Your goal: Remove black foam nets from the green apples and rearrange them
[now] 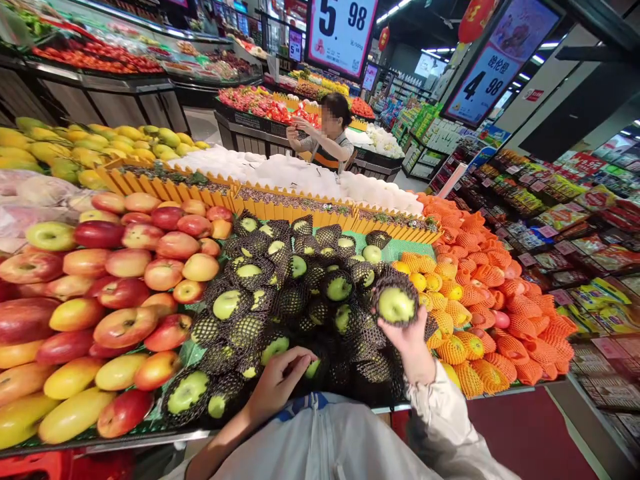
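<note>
My right hand [406, 337] is raised and holds a green apple [396, 304] wrapped in a black foam net, lifted a little above the heap. My left hand [280, 383] is curled on another netted green apple [314, 367] at the front of the same heap [280, 293]. The heap of several green apples in black nets fills the middle of the display, between red and yellow apples and orange-netted fruit.
Red and yellow apples [125, 273] lie to the left, orange-netted fruit [480, 300] to the right. A yellow picket divider [280, 203] runs behind. A person [327, 140] stands at the far side. Snack shelves [575, 227] line the right aisle. Price signs [343, 30] hang overhead.
</note>
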Motion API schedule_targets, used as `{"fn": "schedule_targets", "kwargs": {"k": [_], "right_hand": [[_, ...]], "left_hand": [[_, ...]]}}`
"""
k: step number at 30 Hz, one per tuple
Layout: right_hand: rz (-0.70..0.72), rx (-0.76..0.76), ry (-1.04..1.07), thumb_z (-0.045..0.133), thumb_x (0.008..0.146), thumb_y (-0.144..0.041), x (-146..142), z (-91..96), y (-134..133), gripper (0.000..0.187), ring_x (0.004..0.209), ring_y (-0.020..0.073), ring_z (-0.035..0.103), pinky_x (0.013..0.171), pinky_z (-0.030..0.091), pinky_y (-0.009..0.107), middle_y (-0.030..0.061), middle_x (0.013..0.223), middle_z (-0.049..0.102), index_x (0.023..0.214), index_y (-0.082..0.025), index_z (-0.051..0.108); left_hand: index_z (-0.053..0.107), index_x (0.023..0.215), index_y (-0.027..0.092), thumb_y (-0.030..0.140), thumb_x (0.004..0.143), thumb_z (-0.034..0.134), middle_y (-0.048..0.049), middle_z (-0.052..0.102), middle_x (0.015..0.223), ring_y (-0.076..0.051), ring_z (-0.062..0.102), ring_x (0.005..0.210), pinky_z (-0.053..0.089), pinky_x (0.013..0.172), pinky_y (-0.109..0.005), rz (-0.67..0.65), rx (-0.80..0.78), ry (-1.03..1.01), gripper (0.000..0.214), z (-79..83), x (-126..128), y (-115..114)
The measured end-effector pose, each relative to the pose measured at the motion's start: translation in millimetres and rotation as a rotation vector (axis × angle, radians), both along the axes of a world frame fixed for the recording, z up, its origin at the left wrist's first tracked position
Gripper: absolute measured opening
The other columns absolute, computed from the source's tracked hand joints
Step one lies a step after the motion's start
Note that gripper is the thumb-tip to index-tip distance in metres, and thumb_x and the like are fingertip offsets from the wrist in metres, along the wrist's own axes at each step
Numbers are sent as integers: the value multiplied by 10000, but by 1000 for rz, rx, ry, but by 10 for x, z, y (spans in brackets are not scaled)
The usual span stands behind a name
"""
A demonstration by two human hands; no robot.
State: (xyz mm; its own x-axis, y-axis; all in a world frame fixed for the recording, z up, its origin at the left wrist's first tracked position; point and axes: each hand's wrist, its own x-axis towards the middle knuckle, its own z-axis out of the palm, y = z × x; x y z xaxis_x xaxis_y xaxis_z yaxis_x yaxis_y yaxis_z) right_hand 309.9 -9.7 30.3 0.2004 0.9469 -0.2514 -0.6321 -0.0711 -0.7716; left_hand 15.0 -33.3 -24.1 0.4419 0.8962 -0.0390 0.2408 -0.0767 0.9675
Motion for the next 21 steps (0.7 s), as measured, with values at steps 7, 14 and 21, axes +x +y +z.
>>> {"fn": "schedule_targets", "kwargs": {"k": [7,14,21], "right_hand": [[-53,115,-217,812,617,-501,448,610,1255,516,1118,236,676,923,611,321,45,1125,716,1005,-227,612],[-108,-237,-925,790,673,-362,517,330,2557,397,1127,257,627,883,601,371,81,1106,683,952,-205,555],[-41,-490,-1441,921,536,-171,372,-167,3169,798,1321,362,476,1079,403,435,305,1346,552,1208,-33,513]], "left_hand": [[750,898,200,518,962,466,-45,713,755,-161,600,659,440,608,-252,20,30,-7,431,-84,0,148],[761,880,198,495,958,474,-46,752,774,-150,621,627,435,577,-234,59,56,-20,420,-211,-7,265],[756,896,211,456,980,461,-38,755,787,-163,645,663,470,612,-242,98,58,-4,392,-266,-45,339]]}}
